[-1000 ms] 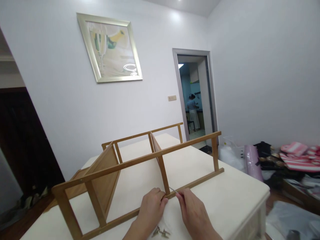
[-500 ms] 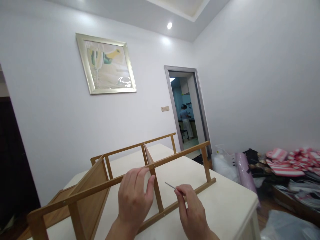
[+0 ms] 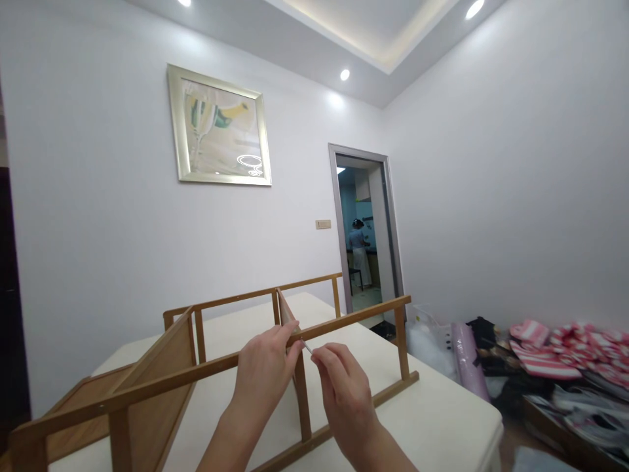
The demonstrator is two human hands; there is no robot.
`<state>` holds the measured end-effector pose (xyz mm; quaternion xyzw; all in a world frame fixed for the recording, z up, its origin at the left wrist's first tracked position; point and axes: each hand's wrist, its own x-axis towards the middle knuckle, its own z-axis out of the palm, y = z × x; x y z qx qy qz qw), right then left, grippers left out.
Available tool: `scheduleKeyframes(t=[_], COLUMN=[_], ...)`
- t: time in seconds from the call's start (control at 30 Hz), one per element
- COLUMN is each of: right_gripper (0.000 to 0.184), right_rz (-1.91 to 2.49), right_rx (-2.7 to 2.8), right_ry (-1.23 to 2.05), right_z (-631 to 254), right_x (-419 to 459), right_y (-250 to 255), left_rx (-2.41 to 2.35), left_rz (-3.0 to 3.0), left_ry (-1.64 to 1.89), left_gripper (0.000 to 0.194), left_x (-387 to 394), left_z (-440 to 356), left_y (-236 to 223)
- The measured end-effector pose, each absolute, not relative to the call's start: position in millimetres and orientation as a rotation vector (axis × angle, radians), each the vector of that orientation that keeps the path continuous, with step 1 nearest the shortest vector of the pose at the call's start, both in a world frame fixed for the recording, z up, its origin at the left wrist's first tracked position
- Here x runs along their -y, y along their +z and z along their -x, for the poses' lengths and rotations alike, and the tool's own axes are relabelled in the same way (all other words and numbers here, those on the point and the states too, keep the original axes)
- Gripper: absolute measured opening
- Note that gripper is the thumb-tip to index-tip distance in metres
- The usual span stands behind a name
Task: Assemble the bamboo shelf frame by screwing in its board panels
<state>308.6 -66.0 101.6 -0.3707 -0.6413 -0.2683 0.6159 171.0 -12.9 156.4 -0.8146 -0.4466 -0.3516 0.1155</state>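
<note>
A brown wooden rack (image 3: 358, 317) lies on its side, its rails and slats forming an open frame. My left hand (image 3: 265, 364) is closed around the near upper rail where an upright and a thin shelf board (image 3: 284, 308) meet it. Pinched in my right hand (image 3: 346, 387) is a thin metal hex key (image 3: 307, 347), its rear part hidden by the fingers. The key's tip touches the rail at that joint, close to my left thumb. A larger wooden panel (image 3: 164, 367) stands across the rack on the left.
Under the rack is a white table (image 3: 422, 419). To the right, on the floor, are a purple roll (image 3: 466, 360), pink-striped cloth (image 3: 540, 357) and a box of wrapped items (image 3: 574, 419). Beyond a doorway (image 3: 334, 216), a person (image 3: 360, 249) stands in another room.
My right hand has brought the hex key up and left to the rail joint. My left hand has closed around the joint. The camera view has tilted upward slightly.
</note>
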Motion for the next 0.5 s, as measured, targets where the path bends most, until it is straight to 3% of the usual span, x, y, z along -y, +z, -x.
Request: scheduleKeyframes(t=[0.5], right_gripper=[0.025], right_rz=[0.870], right_rx=[1.529], right_ry=[-0.733], right_z=[-316.7], right_x=[57.8], right_y=[97.8], left_rx=[1.243], left_rz=[2.363], left_ry=[-0.991], left_gripper=[0.022], left_x=[10.6], left_z=[-170.8], left_y=[152.8])
